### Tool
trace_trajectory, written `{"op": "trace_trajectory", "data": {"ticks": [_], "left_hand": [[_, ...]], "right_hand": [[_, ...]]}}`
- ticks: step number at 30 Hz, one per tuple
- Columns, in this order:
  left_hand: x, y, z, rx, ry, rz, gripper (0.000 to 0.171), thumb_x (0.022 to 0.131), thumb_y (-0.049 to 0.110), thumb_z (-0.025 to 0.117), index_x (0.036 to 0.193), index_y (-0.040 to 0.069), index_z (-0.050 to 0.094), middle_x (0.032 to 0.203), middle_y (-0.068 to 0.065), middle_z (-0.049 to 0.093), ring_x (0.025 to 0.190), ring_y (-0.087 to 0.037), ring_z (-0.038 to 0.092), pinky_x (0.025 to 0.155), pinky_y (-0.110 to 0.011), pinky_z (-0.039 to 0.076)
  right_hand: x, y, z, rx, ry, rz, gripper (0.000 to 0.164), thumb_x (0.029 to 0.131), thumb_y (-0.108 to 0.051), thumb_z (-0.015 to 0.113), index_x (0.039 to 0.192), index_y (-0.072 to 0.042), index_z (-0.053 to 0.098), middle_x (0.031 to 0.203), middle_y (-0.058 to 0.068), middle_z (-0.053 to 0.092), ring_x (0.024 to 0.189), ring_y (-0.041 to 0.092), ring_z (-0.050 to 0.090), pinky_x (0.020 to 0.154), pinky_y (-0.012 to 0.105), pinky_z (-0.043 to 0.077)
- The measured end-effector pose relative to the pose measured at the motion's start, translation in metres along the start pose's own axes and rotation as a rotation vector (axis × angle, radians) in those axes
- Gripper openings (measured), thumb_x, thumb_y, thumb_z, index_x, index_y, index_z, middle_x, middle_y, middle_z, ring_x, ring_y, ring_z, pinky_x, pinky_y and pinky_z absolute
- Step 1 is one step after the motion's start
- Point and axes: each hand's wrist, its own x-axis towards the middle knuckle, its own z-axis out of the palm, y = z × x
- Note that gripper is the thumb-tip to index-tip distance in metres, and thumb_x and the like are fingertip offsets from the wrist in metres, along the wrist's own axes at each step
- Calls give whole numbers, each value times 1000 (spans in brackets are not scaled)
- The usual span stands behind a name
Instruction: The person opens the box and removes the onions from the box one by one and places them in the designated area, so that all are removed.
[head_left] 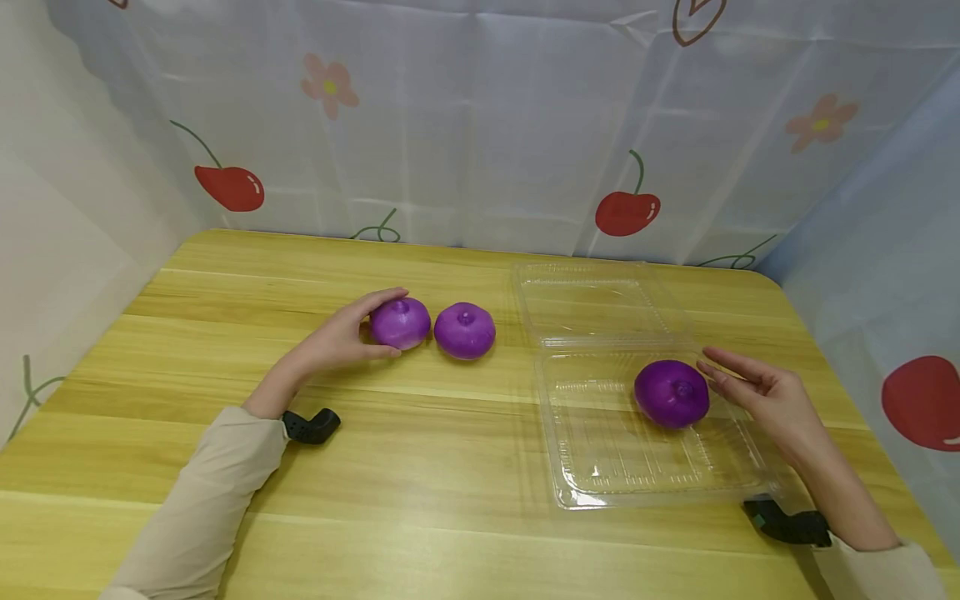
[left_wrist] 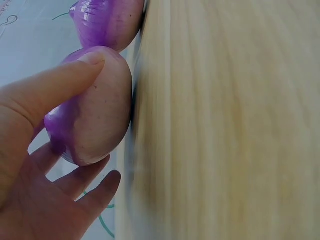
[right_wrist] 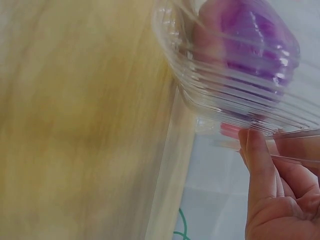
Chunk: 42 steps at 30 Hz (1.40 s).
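In the head view my left hand (head_left: 352,329) grips a glossy purple onion (head_left: 405,325) on the table, thumb on the near side and fingers round the far side. Its pale underside shows in the left wrist view, with the thumb (left_wrist: 75,82) pressed along it. A second onion (head_left: 465,332) sits just to its right. Another onion (head_left: 671,394) lies in the clear plastic container (head_left: 558,487), whose lid is folded back. My right hand (head_left: 765,400) reaches over the container's right rim with fingers fairly straight, fingertips right beside that onion. In the right wrist view ribbed plastic partly covers the fingers.
The hinged lid (head_left: 592,296) lies flat on the far side of the container. Wood-grain table (head_left: 420,517) extends under everything. A cherry-and-flower printed curtain (head_left: 465,125) hangs behind the far edge. Black wrist devices (head_left: 311,427) are worn on both arms.
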Motion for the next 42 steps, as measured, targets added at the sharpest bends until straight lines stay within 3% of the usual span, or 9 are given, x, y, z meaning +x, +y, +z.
{"op": "trace_trajectory", "data": {"ticks": [7, 16, 20, 24, 28, 31, 37, 42], "left_hand": [[-1, 1, 1, 1, -5, 6, 82, 75, 7, 79, 144, 7, 34, 144, -15, 33, 126, -34, 36, 97, -47, 38], [-1, 10, -2, 118, 13, 86, 83, 72, 10, 82, 141, 3, 37, 145, -19, 31, 131, -36, 28, 103, -54, 27], [1, 22, -2, 159, 6, 120, 84, 73, 13, 82, 143, 7, 36, 147, -20, 26, 133, -37, 24, 102, -54, 29], [8, 46, 4, 203, 12, 163, 84, 74, 19, 82, 144, 11, 36, 150, -14, 23, 136, -33, 19, 102, -53, 30], [23, 78, 21, 225, 0, 261, 84, 74, 25, 81, 144, 11, 36, 150, -11, 23, 137, -28, 17, 102, -51, 30], [37, 100, 43, 180, -42, 339, 82, 76, 26, 80, 144, 11, 35, 151, -9, 23, 137, -24, 18, 103, -46, 31], [64, 131, 89, 47, -195, 424, 81, 79, 28, 77, 146, 13, 32, 151, -5, 23, 136, -14, 20, 106, -35, 26], [87, 154, 124, 14, -319, 469, 82, 81, 30, 75, 147, 12, 30, 151, -4, 23, 135, -9, 17, 108, -27, 18]], "right_hand": [[-1, 1, -1, -8, 2, 2, 38, 95, 2, 50, 132, 4, 49, 114, -5, 64, 99, 7, 61, 79, 18, 48], [0, -1, 0, -20, -1, -1, 37, 95, 2, 50, 132, 6, 48, 114, -5, 63, 99, 7, 60, 80, 18, 47], [0, -1, 0, -25, -1, -3, 38, 95, 2, 50, 132, 6, 48, 113, -5, 64, 99, 6, 60, 80, 18, 48], [-1, -1, 0, -38, 2, -1, 38, 95, 1, 50, 133, 6, 47, 113, -6, 64, 99, 6, 60, 79, 17, 48], [-1, -1, 0, -45, 6, 3, 38, 95, 1, 50, 133, 6, 48, 114, -6, 63, 99, 6, 60, 79, 17, 48], [0, -1, 0, -33, 4, 4, 38, 95, 1, 51, 133, 6, 47, 115, -5, 63, 99, 6, 60, 79, 18, 48], [1, -1, 1, -22, -1, -2, 38, 95, 1, 50, 132, 7, 47, 115, -4, 63, 99, 7, 61, 80, 19, 48], [1, -1, 0, -8, -3, -8, 38, 95, 1, 50, 132, 7, 47, 115, -4, 63, 100, 7, 60, 81, 19, 47]]}}
